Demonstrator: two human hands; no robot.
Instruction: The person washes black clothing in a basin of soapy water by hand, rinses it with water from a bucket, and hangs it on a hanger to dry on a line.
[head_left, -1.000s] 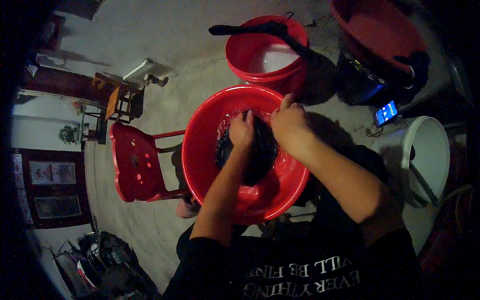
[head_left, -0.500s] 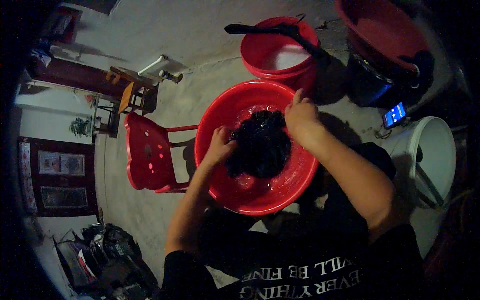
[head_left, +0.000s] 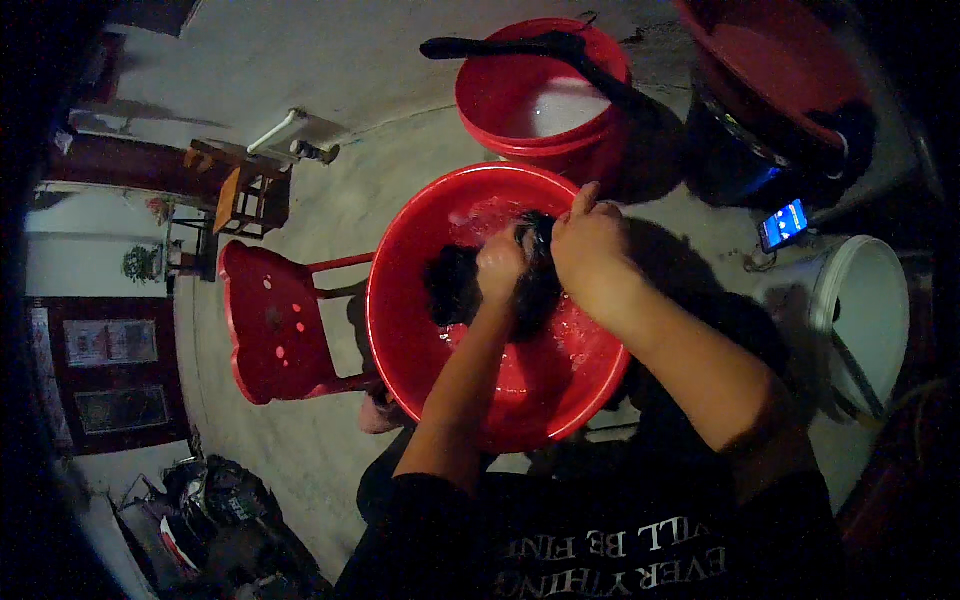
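Note:
A wide red basin (head_left: 392,330) stands in front of me with soapy water in it. Wet black cloth (head_left: 455,285) lies bunched in its middle; how it is folded, or what garment it is, I cannot make out. My left hand (head_left: 503,262) is closed on a bunch of the cloth near the basin's centre. Close beside it, toward the basin's right rim, my right hand (head_left: 595,248) also grips the cloth, with one finger sticking up. The two hands nearly meet, and a dark fold shows between them.
A red bucket (head_left: 490,105) with suds and a black strap-like thing (head_left: 500,47) across it stands beyond the basin. A red plastic chair (head_left: 275,320) is at left. At right are a dark bucket under a red basin (head_left: 780,70), a lit phone (head_left: 784,226) and a white bucket (head_left: 895,320).
My left hand has moved right across the basin, up close to my right hand. The cloth is drawn between the hands. The whole view has shifted slightly.

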